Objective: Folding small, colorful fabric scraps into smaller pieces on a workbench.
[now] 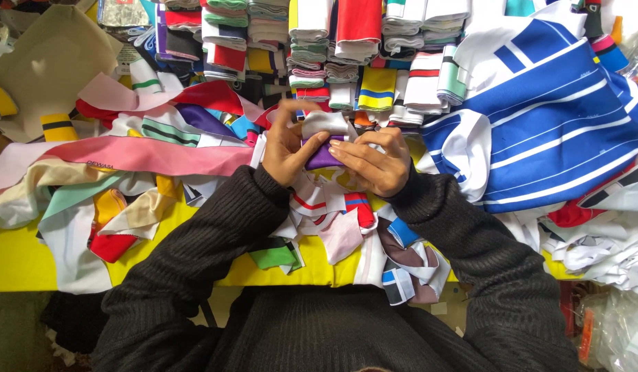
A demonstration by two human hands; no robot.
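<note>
Between both hands' fingers (312,143): purple-white fabric piece (324,156), pinched.

My left hand (286,153) and right hand (371,162) pinch a smooth purple-and-white cloth strip (324,141). The blue striped fabric (553,124) looks slightly glossy; my black sleeves (209,234) are ribbed, matt knit.

left hand (286,148), right hand (375,160), gripping purple-white fabric piece (324,141)

blue striped cloth (560,117), folded stacks (333,41) (many colours)
</note>
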